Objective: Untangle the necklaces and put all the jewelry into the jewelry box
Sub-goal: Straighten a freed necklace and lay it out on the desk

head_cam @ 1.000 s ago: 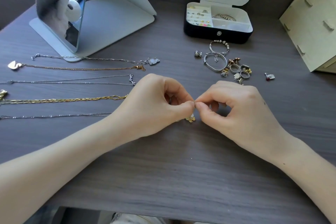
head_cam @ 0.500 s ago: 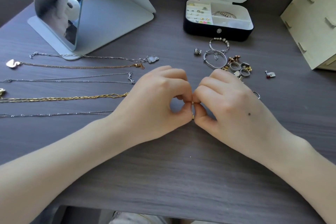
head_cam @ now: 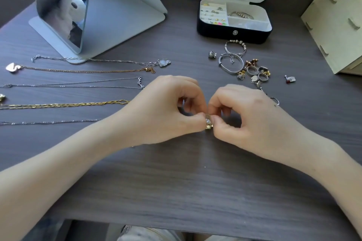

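- One head-worn view, looking forward and down across the tabletop (head_cam: 195,182).
- Close in: left hand (head_cam: 166,111) and right hand (head_cam: 248,115) fill the centre.
- Far side reaches the mirror (head_cam: 62,6) at 11 o'clock, box (head_cam: 233,34) at 1 o'clock.

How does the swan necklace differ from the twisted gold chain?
The swan necklace is thin and rose-toned; the twisted gold chain is thicker, yellow. The swan necklace shows fully; the twisted gold chain runs off the left edge. Both lie straight on the desk.

Mostly hidden between the fingers (head_cam: 196,122): small gold piece (head_cam: 208,123); gold chain (head_cam: 58,105) cut off left
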{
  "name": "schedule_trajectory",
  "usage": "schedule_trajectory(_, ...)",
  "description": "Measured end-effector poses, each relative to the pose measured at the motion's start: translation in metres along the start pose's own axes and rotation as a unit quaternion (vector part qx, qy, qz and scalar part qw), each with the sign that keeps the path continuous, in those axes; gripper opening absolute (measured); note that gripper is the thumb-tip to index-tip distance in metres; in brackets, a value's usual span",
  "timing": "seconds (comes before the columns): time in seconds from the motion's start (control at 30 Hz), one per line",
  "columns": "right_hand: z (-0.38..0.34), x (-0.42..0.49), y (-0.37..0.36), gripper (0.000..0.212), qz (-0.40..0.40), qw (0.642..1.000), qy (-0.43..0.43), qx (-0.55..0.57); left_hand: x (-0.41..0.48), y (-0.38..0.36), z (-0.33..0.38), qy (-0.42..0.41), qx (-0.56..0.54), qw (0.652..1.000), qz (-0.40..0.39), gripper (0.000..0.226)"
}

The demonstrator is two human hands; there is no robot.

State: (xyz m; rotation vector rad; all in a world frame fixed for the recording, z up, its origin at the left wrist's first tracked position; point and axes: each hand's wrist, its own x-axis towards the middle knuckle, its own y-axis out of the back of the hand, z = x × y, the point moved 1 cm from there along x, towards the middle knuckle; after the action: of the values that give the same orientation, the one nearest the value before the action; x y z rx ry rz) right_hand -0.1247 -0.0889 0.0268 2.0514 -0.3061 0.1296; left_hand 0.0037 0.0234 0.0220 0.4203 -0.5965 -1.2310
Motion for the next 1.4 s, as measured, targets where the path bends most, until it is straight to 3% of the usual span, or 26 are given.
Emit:
schedule_trajectory(0.1, -0.003, 0.002, -0.003, 0.008, 0.037, 0.984, 0.111, -0.136, 0.002, 0.0, -0.001, 0.027, -0.011, 1.0, -0.006, 0.013)
schedule_trajectory(0.17, -0.004, 0.002, -0.003, 0.007, 0.047, 0.982, 0.118, -0.141, 0.003, 0.001, -0.001, 0.039, -0.021, 0.999, -0.005, 0.006)
schedule_trajectory(0.27, -0.009, -0.001, 0.002, 0.007, 0.008, 1.0, -0.023, 0.016, 0.001, 0.003, 0.001, -0.014, 0.003, 1.0, 0.006, 0.008)
schedule_trajectory(0.37, -0.003, 0.0, 0.006, 0.007, -0.057, 0.939, -0.19, 0.28, 0.001, 0.004, 0.003, -0.093, 0.097, 0.991, 0.01, 0.013)
schedule_trajectory(0.47, -0.002, 0.003, 0.009, 0.012, -0.09, 0.906, -0.231, 0.342, 0.0, 0.004, 0.004, -0.13, 0.14, 0.982, 0.01, 0.012)
schedule_trajectory(0.57, -0.002, 0.001, 0.008, 0.009, -0.078, 0.931, -0.199, 0.295, -0.001, 0.004, 0.004, -0.072, 0.061, 0.996, -0.008, 0.01)
schedule_trajectory(0.7, -0.005, 0.001, 0.006, 0.008, -0.002, 0.997, -0.037, 0.071, 0.0, 0.002, 0.004, 0.104, -0.099, 0.987, -0.07, 0.007)
schedule_trajectory(0.8, -0.007, 0.002, 0.004, 0.012, 0.051, 0.993, 0.088, -0.064, 0.003, 0.005, 0.004, 0.151, -0.151, 0.972, -0.093, 0.007)
schedule_trajectory(0.9, -0.01, 0.003, 0.002, 0.011, 0.077, 0.977, 0.148, -0.132, 0.004, 0.01, 0.004, 0.163, -0.171, 0.965, -0.115, 0.001)
schedule_trajectory(0.97, -0.011, 0.002, 0.003, 0.01, 0.069, 0.984, 0.124, -0.108, 0.004, 0.012, 0.004, 0.158, -0.18, 0.963, -0.122, 0.008)
schedule_trajectory(1.03, -0.012, 0.0, 0.005, 0.006, 0.039, 0.999, 0.03, 0.016, 0.004, 0.013, 0.003, 0.15, -0.198, 0.96, -0.126, 0.011)
schedule_trajectory(1.13, -0.008, -0.002, 0.007, 0.007, 0.007, 0.98, -0.079, 0.18, 0.004, 0.014, 0.001, 0.146, -0.227, 0.955, -0.127, 0.01)
schedule_trajectory(1.4, -0.011, -0.007, 0.008, 0.013, 0.109, 0.992, -0.007, 0.06, 0.004, 0.013, -0.001, 0.146, -0.245, 0.951, -0.118, 0.014)
